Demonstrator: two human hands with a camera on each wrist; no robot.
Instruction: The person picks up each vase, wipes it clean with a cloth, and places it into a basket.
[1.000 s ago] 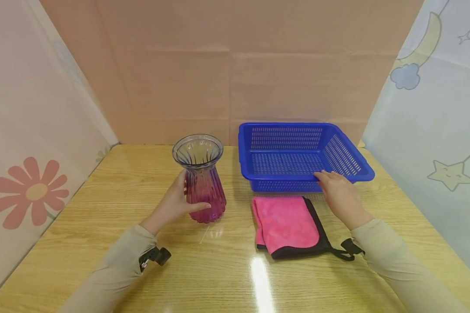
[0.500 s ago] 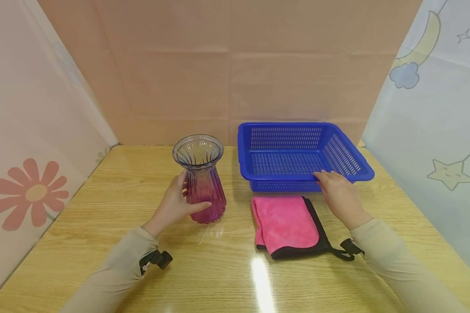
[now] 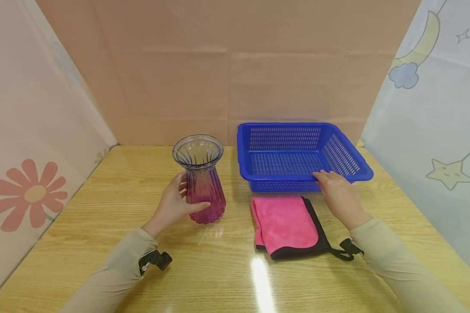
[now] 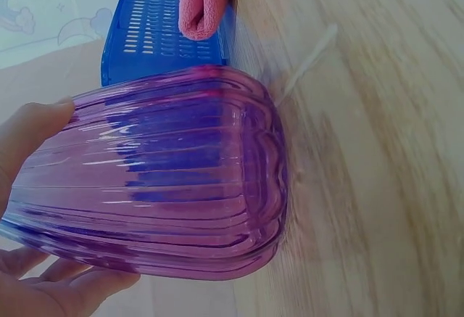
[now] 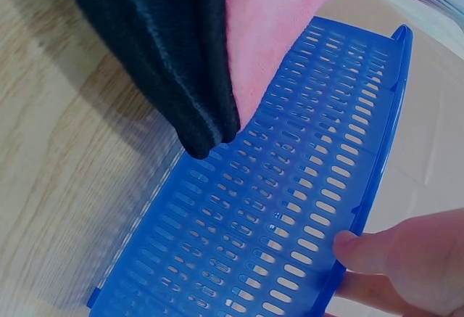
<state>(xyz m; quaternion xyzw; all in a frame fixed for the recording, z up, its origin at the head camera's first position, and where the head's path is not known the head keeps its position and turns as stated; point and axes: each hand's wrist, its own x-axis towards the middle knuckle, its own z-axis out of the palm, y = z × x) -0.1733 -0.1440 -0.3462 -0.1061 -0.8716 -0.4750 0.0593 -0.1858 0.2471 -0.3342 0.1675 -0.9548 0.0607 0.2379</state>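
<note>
A ribbed glass vase [image 3: 209, 189], smoky blue at its flared mouth and magenta below, stands upright on the table. My left hand [image 3: 170, 204] holds it from the left, thumb on the near side and fingers around the far side. The left wrist view shows the vase [image 4: 167, 165] between thumb and fingers, its base by the wood. On the right, my right hand [image 3: 342, 200] grips the near rim of a blue plastic basket [image 3: 274, 178]. In the right wrist view the thumb [image 5: 366, 252] presses on that rim, and the other fingers are partly hidden behind it.
A folded pink cloth [image 3: 287, 226] with black edging and a hanging loop lies just in front of the basket. Wooden tabletop [image 3: 203, 278] stretches around these things. A peach backdrop [image 3: 172, 74] rises behind, with patterned sheets on both sides.
</note>
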